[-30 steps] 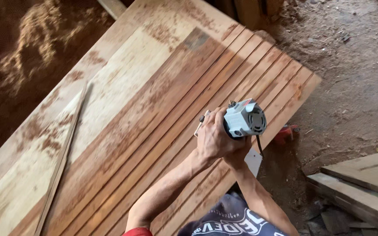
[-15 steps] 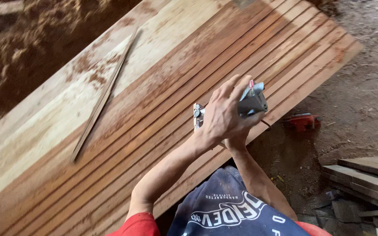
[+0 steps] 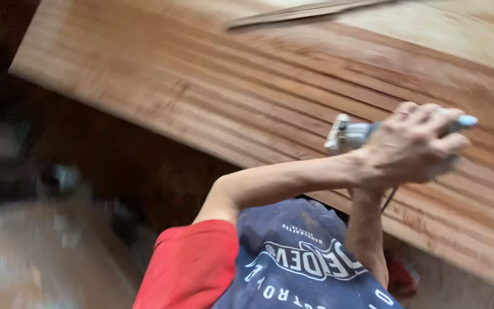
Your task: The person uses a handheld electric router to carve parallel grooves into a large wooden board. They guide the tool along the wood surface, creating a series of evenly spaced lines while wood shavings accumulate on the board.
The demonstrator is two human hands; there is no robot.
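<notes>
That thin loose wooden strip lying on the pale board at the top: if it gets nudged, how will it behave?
The thin strip looks long and slender, so it is probably light and would likely slide or pivot across the pale board rather than roll. Being so thin, it may flex if lifted by one end. Both hands are on the power tool, well away from it.

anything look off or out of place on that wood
One thing: a thin loose strip lies slanted across the pale board at the top, not lined up with the grooved reddish planks. Both hands grip a small power tool on the planks. The picture is blurred.
</notes>
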